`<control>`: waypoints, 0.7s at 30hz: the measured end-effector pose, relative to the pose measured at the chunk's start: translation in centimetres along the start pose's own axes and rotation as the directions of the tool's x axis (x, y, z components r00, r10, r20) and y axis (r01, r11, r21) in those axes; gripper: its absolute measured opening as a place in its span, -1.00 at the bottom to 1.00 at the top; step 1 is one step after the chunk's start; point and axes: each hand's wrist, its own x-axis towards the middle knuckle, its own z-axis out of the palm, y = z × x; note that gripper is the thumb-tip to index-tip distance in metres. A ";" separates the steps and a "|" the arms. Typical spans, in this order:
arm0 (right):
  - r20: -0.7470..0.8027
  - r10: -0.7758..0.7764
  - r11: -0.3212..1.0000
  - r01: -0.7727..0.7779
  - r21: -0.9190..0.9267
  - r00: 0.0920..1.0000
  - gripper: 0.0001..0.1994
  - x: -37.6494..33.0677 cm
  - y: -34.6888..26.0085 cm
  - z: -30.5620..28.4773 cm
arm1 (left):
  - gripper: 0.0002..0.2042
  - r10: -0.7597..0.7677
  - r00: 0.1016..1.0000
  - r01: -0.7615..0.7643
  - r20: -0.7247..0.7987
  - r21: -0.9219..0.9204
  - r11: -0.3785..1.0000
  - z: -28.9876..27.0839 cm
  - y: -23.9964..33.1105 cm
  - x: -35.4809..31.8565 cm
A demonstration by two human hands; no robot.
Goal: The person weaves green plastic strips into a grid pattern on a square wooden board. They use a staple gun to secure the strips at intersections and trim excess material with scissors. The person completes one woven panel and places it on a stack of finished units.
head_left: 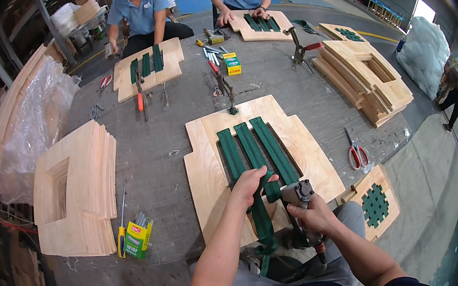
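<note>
While the left hand [251,187] grips a green webbing strap [262,225] over a notched wooden panel [316,166], the right hand [316,215] alongside clasps a pneumatic staple gun [298,192].

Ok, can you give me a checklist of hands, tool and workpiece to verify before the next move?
1. Left hand gripping the green strap: ok.
2. Right hand around the grey power tool: ok.
3. Clamp at the far edge of the wooden panel: ok.
4. Held strap lying flat: not ok, it is lifted and its tail hangs loose.
5. Scissors off the panel: ok, right of it.
6. Tool loaded: cannot tell.
</note>
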 end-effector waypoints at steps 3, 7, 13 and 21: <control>-0.014 0.029 0.999 -0.029 -0.041 0.999 -0.71 0.2 -0.2 0.5 | -0.73 -0.015 0.999 0.016 0.029 -0.003 1.000 -0.4 0.2 0.0; -0.056 -0.011 0.993 0.004 -0.120 0.998 -0.68 0.8 1.0 0.8 | -0.71 -0.049 0.998 0.049 0.038 0.001 0.999 -0.5 0.1 0.1; 0.005 0.085 0.995 -0.084 -0.051 0.996 -0.67 0.1 -0.4 1.6 | -0.69 -0.065 0.996 0.066 0.064 -0.013 0.998 -1.0 0.6 0.5; 0.017 0.037 0.997 -0.035 -0.073 0.999 -0.65 0.2 0.0 1.8 | -0.74 -0.111 0.992 0.116 0.058 -0.083 0.990 -0.7 0.4 0.1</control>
